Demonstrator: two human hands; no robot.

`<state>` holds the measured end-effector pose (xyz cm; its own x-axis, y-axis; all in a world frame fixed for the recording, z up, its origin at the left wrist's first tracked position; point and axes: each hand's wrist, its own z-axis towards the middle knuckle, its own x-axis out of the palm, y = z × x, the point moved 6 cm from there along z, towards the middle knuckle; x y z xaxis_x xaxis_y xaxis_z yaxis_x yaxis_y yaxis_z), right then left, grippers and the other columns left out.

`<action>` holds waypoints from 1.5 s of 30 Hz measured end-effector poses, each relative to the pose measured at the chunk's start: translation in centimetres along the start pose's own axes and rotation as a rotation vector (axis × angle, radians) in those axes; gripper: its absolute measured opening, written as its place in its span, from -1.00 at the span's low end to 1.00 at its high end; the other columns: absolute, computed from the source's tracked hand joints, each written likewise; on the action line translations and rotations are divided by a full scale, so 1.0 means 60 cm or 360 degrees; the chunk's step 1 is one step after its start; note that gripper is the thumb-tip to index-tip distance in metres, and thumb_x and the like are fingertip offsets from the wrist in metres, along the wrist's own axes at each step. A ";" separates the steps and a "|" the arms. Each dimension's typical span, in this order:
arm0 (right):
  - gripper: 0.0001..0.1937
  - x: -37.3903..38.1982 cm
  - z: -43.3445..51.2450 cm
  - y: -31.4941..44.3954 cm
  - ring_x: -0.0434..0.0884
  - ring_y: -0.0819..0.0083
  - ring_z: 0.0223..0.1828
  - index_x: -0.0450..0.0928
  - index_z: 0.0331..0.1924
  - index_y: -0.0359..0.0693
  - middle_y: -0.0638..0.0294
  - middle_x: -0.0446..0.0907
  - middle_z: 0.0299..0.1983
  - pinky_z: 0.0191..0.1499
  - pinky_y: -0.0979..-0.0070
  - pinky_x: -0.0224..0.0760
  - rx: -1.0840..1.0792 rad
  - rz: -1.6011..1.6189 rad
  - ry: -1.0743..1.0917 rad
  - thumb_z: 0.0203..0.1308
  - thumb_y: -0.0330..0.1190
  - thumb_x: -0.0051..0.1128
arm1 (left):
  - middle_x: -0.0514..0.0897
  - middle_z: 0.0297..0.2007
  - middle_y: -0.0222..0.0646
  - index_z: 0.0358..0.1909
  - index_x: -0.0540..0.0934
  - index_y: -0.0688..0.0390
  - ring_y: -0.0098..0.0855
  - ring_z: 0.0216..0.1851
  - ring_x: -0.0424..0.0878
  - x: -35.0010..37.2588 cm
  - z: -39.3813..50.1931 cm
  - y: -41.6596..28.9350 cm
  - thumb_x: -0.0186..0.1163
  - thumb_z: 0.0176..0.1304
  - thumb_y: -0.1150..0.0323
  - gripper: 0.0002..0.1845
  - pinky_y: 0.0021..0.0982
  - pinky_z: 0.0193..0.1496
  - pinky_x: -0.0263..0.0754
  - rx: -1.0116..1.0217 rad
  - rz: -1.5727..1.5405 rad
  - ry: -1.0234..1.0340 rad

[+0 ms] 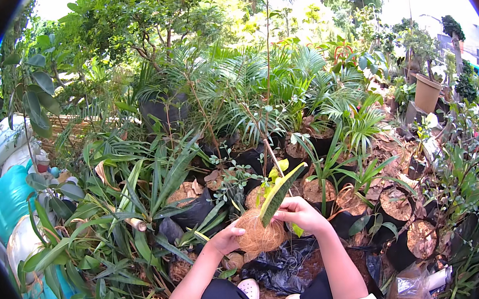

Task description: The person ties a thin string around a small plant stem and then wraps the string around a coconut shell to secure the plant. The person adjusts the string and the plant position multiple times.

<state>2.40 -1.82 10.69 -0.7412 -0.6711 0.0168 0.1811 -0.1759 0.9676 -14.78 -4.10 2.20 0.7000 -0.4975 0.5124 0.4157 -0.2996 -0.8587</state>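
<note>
A round ball wrapped in brown coir fibre [261, 236] is held up over my knees, with fine threads across its surface. From its top rises one snake plant leaf [279, 195], dark green with a yellow margin, leaning to the right. My left hand [227, 238] grips the ball's left side, thumb on top. At the leaf's base, the fingertips of my right hand [301, 215] are pinched against its right edge; whether a thread is also between them I cannot tell. Beneath lies crumpled black plastic sheeting [283, 266], with brown loose material beside it.
Bagged plants with coir-like tops [394, 204] crowd the ground ahead and right. Long-leaved plants [114, 243] press close on the left, near turquoise sacks [10, 197]. A thin stake [274, 157] stands behind the ball. Clear plastic packaging [412, 284] lies at lower right.
</note>
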 end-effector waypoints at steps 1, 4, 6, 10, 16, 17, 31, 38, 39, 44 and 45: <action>-0.85 0.001 0.001 0.005 0.46 0.69 -0.31 0.62 -0.32 -0.33 0.42 0.56 -0.39 -0.20 0.63 0.33 -0.0081 -0.0156 -0.0042 0.29 -0.39 0.21 | 0.44 0.27 -0.14 0.40 0.22 0.24 -0.24 0.27 0.45 -0.009 -0.003 0.006 0.29 -0.02 0.15 -0.10 -0.13 0.36 0.30 -0.0019 -0.0016 -0.0017; -0.90 0.003 0.008 0.010 0.45 0.72 -0.41 0.69 -0.32 -0.33 0.41 0.56 -0.42 -0.35 0.68 0.33 -0.0162 -0.0478 -0.0219 0.18 -0.45 0.33 | 0.47 0.24 -0.10 0.39 0.23 0.26 -0.20 0.22 0.50 -0.038 -0.010 0.022 0.27 -0.04 0.19 -0.11 -0.12 0.35 0.33 -0.0082 -0.0166 -0.0018; -0.89 0.011 0.018 0.008 0.45 0.73 -0.41 0.70 -0.30 -0.32 0.40 0.56 -0.42 -0.34 0.69 0.32 -0.0249 -0.0411 -0.0255 0.17 -0.44 0.34 | 0.49 0.22 -0.07 0.38 0.24 0.27 -0.17 0.19 0.53 -0.056 -0.015 0.027 0.25 -0.07 0.24 -0.12 -0.10 0.33 0.35 -0.0119 -0.0288 0.0013; -0.90 0.010 0.040 -0.029 0.53 0.73 -0.35 0.71 -0.30 -0.33 0.38 0.61 -0.39 -0.27 0.72 0.39 -0.0181 -0.0481 -0.0341 0.15 -0.48 0.35 | 0.48 0.23 -0.08 0.40 0.20 0.29 -0.20 0.20 0.53 -0.069 -0.032 0.025 0.22 -0.01 0.33 -0.15 -0.11 0.33 0.35 -0.0069 -0.0470 0.0118; -0.90 -0.024 0.070 -0.100 0.43 0.77 -0.44 0.66 -0.30 -0.33 0.44 0.58 -0.44 -0.36 0.74 0.29 -0.0132 -0.0115 -0.0551 0.16 -0.48 0.35 | 0.39 0.30 -0.14 0.45 0.12 0.21 -0.23 0.32 0.39 -0.057 -0.044 0.016 0.33 -0.14 0.34 0.01 -0.15 0.39 0.26 -0.0080 -0.0287 0.0064; -0.90 -0.030 0.071 -0.104 0.40 0.77 -0.46 0.66 -0.30 -0.32 0.45 0.56 -0.45 -0.38 0.74 0.26 -0.0172 -0.0087 -0.0588 0.16 -0.47 0.35 | 0.38 0.30 -0.14 0.45 0.12 0.21 -0.23 0.32 0.38 -0.054 -0.046 0.012 0.34 -0.15 0.35 0.02 -0.15 0.40 0.25 -0.0051 -0.0267 0.0025; -0.85 0.007 0.082 -0.162 0.45 0.75 -0.37 0.66 -0.21 -0.33 0.42 0.62 -0.39 -0.30 0.70 0.35 0.0090 0.0094 -0.0361 0.21 -0.43 0.30 | 0.39 0.30 -0.14 0.45 0.11 0.22 -0.21 0.31 0.40 -0.034 -0.056 -0.010 0.31 -0.17 0.42 0.02 -0.12 0.40 0.25 0.0171 -0.0307 -0.0116; -0.75 0.020 0.073 -0.186 0.67 0.48 -0.21 0.65 -0.05 -0.30 0.16 0.74 -0.21 -0.08 0.43 0.53 0.0188 -0.0291 -0.0545 0.24 -0.39 0.20 | 0.47 0.23 -0.13 0.35 0.26 0.25 -0.17 0.26 0.45 -0.031 -0.030 -0.023 0.18 0.04 0.32 -0.24 -0.05 0.37 0.27 0.0414 -0.0451 -0.0154; -0.74 0.022 0.066 -0.179 0.69 0.38 -0.20 0.66 -0.05 -0.25 0.12 0.73 -0.21 -0.09 0.38 0.54 0.0230 -0.0661 -0.0573 0.22 -0.33 0.20 | 0.48 0.23 -0.12 0.33 0.29 0.26 -0.16 0.26 0.46 -0.034 -0.030 -0.023 0.16 0.04 0.32 -0.27 -0.05 0.37 0.28 0.0447 -0.0461 -0.0218; -0.71 0.035 0.035 -0.147 0.69 0.04 -0.19 0.70 -0.17 -0.04 0.04 0.70 -0.29 -0.13 0.15 0.56 0.0602 -0.1516 -0.0651 0.11 -0.10 0.20 | 0.50 0.21 -0.14 0.32 0.31 0.24 -0.17 0.23 0.47 -0.048 -0.037 -0.017 0.17 0.10 0.28 -0.31 -0.05 0.37 0.27 0.0520 -0.0532 -0.0436; -0.72 0.039 0.033 -0.141 0.70 0.05 -0.21 0.70 -0.19 -0.06 0.06 0.71 -0.31 -0.13 0.16 0.56 0.0612 -0.1514 -0.0645 0.10 -0.11 0.21 | 0.50 0.21 -0.14 0.32 0.31 0.25 -0.17 0.23 0.47 -0.048 -0.038 -0.016 0.17 0.10 0.28 -0.31 -0.05 0.36 0.28 0.0540 -0.0540 -0.0421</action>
<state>-2.12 -0.46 3.07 -0.6409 -0.0825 -0.7632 -0.7369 -0.2125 0.6418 -18.54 -4.21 1.57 0.5976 -0.1840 0.7804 0.7771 -0.1066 -0.6203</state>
